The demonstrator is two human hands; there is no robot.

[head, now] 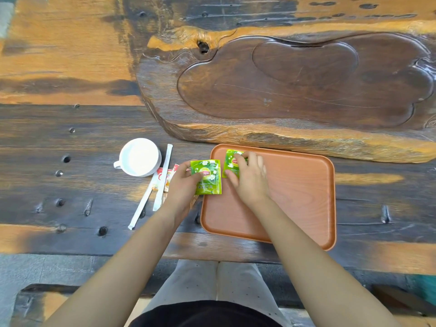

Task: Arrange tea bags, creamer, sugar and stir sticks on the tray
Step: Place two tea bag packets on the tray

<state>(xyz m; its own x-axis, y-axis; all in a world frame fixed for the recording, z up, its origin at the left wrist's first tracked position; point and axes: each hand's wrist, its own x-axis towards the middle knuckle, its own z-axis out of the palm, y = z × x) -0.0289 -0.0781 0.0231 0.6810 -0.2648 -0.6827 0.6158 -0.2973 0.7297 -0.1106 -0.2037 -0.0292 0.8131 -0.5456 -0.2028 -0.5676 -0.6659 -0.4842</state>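
An orange-brown tray (295, 197) lies on the wooden table in front of me. My left hand (181, 187) grips a green tea bag packet (207, 177) at the tray's left edge. My right hand (249, 179) presses a second green tea bag packet (230, 160) down in the tray's far left corner, its fingers closed on the packet. Left of the tray lie two white wrapped stir sticks (162, 175) and some red-and-white and orange sachets (168, 177), partly hidden behind my left hand.
A white cup (139, 156) stands left of the stir sticks. A large carved dark wooden tea board (295, 90) fills the table behind the tray. My legs show below the table's front edge.
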